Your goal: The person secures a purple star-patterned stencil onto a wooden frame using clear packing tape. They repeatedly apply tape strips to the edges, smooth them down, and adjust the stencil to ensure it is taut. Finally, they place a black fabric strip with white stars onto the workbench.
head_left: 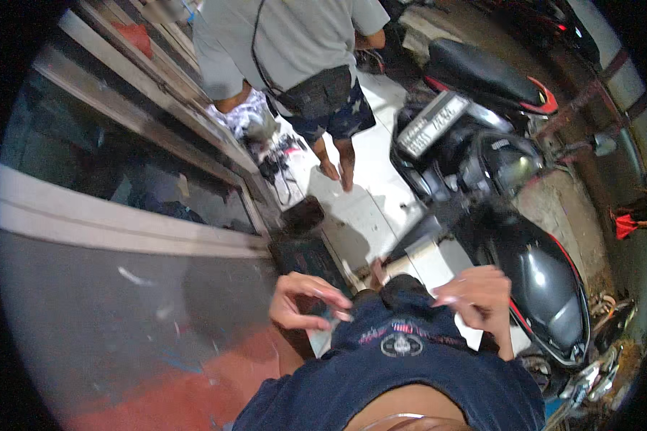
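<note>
My left hand (306, 302) is raised in front of my dark blue shirt (402, 348), on its left side. Its fingers are bent but apart from the thumb, with nothing visible between them. On the other side of the shirt, my right hand (476, 296) is also raised, slightly blurred. Its fingers are loosely curved and I see nothing in them. The black seat (546, 287) of a parked motorbike is nearest to my right hand. Left of my left hand is a grey and red wall (223, 305).
Ahead, a person in a grey shirt (305, 43) stands barefoot on white tiles (384, 208), turned away. Motorbikes line the right, one with a number plate (433, 123). Windowed frames (129, 219) run along the left. Cables (280, 165) and a cloth bundle (248, 118) lie by them.
</note>
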Motion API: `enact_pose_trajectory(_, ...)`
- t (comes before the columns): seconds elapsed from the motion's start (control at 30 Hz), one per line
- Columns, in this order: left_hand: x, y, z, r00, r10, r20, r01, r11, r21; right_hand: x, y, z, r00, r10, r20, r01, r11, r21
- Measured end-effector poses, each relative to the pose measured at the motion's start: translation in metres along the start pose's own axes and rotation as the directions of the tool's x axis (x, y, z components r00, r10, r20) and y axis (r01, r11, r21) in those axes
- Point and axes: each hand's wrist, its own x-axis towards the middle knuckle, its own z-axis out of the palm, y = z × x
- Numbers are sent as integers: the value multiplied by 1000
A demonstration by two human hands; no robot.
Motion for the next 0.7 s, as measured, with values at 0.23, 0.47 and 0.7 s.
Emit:
enact_pose_trajectory(0.23,86,-28,-105,735,-210,-644,565,714,413,35,71,29,658,294,-693,-306,946,110)
enact_pose_trajectory(0.47,178,-160,-185,715,-640,-280,691,707,150,46,75,39,426,620,-659,-593,741,315)
enact_pose_trajectory(0.7,213,-184,-295,688,-719,-97,717,694,-59,26,65,41,346,654,-673,-678,670,303)
